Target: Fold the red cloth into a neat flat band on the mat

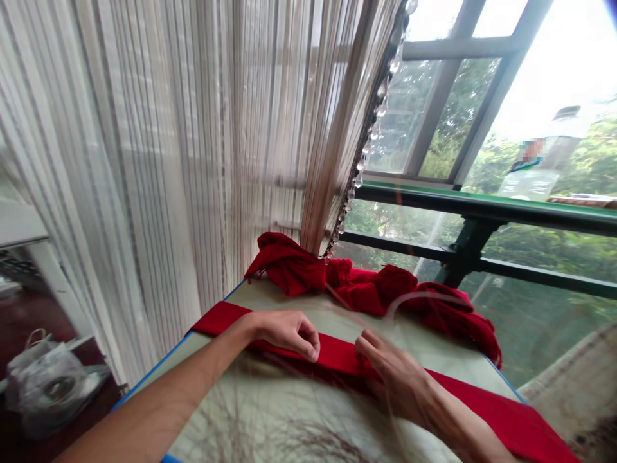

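A long red cloth strip (337, 352) lies flat across a pale table top (289, 411) with a blue edge. My left hand (289, 333) rests on the strip with its fingers curled in, thumb and fingertips pinched on the fabric. My right hand (390, 373) lies beside it on the same strip, fingers pressed down and curled at the cloth's edge. The two hands are a short gap apart. Behind them a crumpled heap of red cloth (366, 286) lies at the table's far edge.
A striped sheer curtain (168, 148) with a beaded trim (371, 135) hangs at the left and back. A window with a dark green rail (482, 209) is at the right, a bottle (535, 167) on it. A plastic bag (48, 379) sits low at the left.
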A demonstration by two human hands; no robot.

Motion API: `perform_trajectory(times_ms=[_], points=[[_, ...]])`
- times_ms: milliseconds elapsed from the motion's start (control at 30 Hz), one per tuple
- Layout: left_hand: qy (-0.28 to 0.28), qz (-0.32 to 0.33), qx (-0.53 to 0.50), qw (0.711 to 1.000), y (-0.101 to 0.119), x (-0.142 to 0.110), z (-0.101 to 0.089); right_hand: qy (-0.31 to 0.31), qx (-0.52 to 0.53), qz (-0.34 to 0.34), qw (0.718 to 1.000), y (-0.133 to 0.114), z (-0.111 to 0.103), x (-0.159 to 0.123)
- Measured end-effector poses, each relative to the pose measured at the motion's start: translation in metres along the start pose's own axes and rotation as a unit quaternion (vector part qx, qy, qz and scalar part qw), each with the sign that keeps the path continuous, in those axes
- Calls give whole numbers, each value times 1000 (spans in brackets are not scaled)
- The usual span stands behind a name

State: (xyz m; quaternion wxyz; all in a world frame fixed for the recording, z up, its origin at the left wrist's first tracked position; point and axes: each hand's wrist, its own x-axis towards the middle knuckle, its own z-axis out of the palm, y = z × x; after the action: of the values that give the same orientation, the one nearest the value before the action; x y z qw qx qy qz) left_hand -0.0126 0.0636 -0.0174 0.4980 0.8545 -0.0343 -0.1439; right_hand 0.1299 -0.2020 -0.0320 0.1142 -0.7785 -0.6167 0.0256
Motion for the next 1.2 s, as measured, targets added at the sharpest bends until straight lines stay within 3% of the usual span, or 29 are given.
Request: perform_trajectory(times_ms=[167,233,367,467,567,733,1000,1100,1200], points=[[-42,-7,-7,999,8,-3,8,-24,80,-22,996,11,-13,-13],[-34,-5,-5,999,13,-3,13,-11,128,-24,991,9,-15,-14],[103,79,121,984,22,-1,21,47,130,-19,990,0,-5,-5],[179,161,223,945,24,3,28,3,81,-18,997,-4,8,4],[157,162,267,937,19,10,39,-44,37,-9,998,-5,15,7],[81,123,306,941,9,19,57,-60,-6,-12,998,-2,18,8],[70,97,328,937,6,21,57,-59,5,-10,998,1,20,8],[71,75,325,940,22,17,55,-54,9,-13,998,5,22,9],[106,74,322,938,59,-5,64,-48,16,-24,998,8,25,9]])
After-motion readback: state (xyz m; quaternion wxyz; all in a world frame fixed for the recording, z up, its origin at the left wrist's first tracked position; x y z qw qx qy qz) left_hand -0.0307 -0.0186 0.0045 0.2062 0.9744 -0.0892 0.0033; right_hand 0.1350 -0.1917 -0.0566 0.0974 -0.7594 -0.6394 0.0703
